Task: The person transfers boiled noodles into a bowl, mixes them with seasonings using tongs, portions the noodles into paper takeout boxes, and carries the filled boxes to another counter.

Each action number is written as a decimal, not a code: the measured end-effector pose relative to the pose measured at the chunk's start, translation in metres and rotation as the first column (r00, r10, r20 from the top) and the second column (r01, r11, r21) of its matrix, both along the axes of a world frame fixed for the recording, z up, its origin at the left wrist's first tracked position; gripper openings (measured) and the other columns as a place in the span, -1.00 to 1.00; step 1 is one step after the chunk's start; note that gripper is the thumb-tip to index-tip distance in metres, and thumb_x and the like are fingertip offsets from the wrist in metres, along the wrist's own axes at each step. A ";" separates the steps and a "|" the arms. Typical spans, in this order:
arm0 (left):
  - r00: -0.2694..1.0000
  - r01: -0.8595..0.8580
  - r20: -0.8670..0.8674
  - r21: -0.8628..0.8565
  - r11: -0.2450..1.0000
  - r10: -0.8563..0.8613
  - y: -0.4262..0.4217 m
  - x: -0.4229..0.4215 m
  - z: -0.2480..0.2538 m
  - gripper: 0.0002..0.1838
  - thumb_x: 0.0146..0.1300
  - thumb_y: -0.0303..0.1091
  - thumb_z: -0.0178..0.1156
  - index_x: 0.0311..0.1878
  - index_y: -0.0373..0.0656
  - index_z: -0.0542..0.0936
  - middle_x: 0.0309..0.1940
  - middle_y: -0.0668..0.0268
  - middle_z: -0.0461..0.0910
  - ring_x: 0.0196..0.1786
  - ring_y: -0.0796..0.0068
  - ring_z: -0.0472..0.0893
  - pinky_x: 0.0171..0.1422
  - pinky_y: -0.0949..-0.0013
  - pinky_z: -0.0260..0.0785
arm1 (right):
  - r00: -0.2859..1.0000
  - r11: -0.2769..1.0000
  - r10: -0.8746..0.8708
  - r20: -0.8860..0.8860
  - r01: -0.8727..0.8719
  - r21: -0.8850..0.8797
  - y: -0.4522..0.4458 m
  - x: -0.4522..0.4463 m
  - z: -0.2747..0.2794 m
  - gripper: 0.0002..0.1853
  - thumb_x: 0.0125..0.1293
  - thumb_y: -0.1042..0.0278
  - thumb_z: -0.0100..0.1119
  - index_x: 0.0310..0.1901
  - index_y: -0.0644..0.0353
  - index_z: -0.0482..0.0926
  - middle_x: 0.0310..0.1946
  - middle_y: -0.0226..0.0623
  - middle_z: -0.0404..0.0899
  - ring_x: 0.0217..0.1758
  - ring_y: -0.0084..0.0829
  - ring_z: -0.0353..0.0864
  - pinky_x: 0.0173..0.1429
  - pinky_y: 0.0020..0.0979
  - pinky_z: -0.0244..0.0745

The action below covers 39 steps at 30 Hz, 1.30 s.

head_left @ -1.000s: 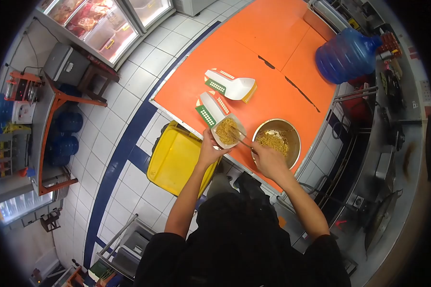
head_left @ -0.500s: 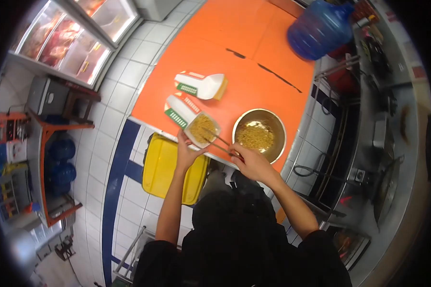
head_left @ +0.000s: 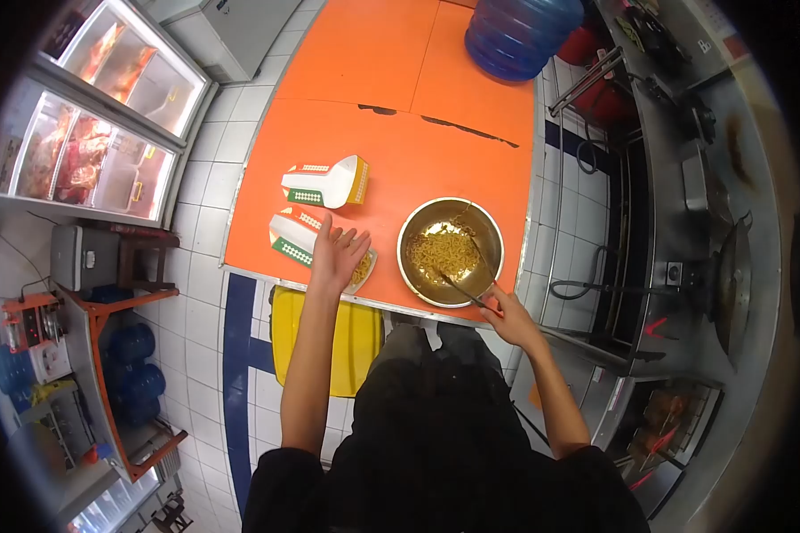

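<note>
The left hand [head_left: 340, 253] was open, its fingers spread and reaching over the right part of the near carton [head_left: 295, 233]; it had no grip on anything, and whether its underside touched the carton could not be told. The right hand [head_left: 510, 320] was closed round the handle end of the metal tongs [head_left: 463, 290], just beside the near right rim of the steel bowl [head_left: 404, 266]. The two arms of the tongs stood apart and reached into the bowl, toward the noodles [head_left: 444, 254].

The noodles lay in a loose heap across the bottom of the bowl, in front of and to the left of the right hand, with a few strands up the far wall. A smaller portion of noodles sat in the right end of the near carton, just beside the left hand and partly hidden by it.

The far carton [head_left: 332, 184] lay beyond the near carton and the left hand, its white inside facing up, its right end yellow outside. The bowl stood to the right of both cartons, apart from them, near the front edge of the orange surface [head_left: 382, 160]. A large blue water jug [head_left: 518, 37] was at the far right of the surface.
</note>
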<state>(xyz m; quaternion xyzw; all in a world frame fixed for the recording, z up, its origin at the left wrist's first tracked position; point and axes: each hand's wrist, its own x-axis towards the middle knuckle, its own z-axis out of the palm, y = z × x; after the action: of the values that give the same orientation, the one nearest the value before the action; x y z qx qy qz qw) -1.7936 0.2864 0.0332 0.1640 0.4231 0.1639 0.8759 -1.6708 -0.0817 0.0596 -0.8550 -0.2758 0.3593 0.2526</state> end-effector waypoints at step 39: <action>0.930 0.282 -0.103 0.817 0.503 -0.353 -0.038 0.011 -0.018 -0.16 0.43 -0.48 0.24 0.59 -0.13 -0.07 0.14 0.03 0.55 0.10 0.32 0.67 0.00 0.35 0.63 | 0.947 0.901 -0.219 0.233 0.105 0.422 -0.037 0.003 0.194 -0.54 0.40 0.56 0.14 0.33 0.33 0.48 -0.13 -0.15 0.72 -0.27 -0.52 0.60 -0.08 -0.46 0.52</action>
<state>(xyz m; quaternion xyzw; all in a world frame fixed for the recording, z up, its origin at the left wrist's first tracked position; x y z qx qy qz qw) -1.7827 0.2483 0.0156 0.6194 0.2266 0.1839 0.7289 -1.6680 -0.1187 0.2541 -0.8459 -0.3035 0.1501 0.4122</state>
